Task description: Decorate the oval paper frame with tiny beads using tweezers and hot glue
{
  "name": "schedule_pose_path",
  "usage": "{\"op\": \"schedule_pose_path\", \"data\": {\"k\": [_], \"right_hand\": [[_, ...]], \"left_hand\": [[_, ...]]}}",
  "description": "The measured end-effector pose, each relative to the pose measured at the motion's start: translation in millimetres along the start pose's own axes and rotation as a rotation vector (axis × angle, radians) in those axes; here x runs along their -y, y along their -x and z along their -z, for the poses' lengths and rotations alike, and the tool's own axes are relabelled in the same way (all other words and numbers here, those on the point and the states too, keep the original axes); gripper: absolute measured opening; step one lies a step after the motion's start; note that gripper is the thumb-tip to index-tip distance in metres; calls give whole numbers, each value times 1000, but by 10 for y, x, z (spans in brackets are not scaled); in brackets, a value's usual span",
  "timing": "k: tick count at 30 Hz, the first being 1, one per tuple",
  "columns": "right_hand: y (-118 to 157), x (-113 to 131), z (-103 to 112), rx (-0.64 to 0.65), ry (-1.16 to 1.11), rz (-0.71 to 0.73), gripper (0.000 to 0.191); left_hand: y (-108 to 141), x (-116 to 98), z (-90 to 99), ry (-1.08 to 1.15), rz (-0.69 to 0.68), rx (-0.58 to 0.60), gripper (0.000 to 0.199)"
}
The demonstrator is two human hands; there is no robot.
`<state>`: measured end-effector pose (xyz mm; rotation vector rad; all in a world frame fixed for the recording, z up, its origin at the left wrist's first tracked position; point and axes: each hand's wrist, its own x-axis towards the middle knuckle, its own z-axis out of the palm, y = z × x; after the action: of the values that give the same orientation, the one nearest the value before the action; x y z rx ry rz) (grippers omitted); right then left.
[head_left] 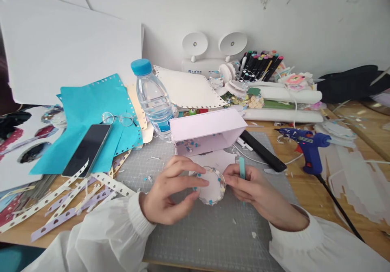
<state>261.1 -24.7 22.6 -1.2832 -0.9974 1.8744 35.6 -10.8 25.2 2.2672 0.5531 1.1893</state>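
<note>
A small round white paper piece, its rim dotted with blue and pale bits, is held low over the grey cutting mat. My left hand is at its left side, fingers spread, the fingertips touching its edge and face. On the right, my right hand pinches the rim between thumb and finger. A teal tool is tucked upright in the same hand. Just behind the hands stands an open pale lilac box lying on its side, with small blue and pink bits inside.
A water bottle stands behind the box's left end. The blue glue gun and its cable are at right, near a black cutter. Phone, glasses, blue sheets and punched strips lie left. Rolls and markers are behind.
</note>
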Motion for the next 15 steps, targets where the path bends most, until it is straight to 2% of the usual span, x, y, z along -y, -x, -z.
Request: {"op": "schedule_pose_path", "data": {"k": [15], "right_hand": [[-12, -40, 11, -31, 55, 14, 37]], "left_hand": [[26, 68, -24, 62, 0, 72, 18]]}}
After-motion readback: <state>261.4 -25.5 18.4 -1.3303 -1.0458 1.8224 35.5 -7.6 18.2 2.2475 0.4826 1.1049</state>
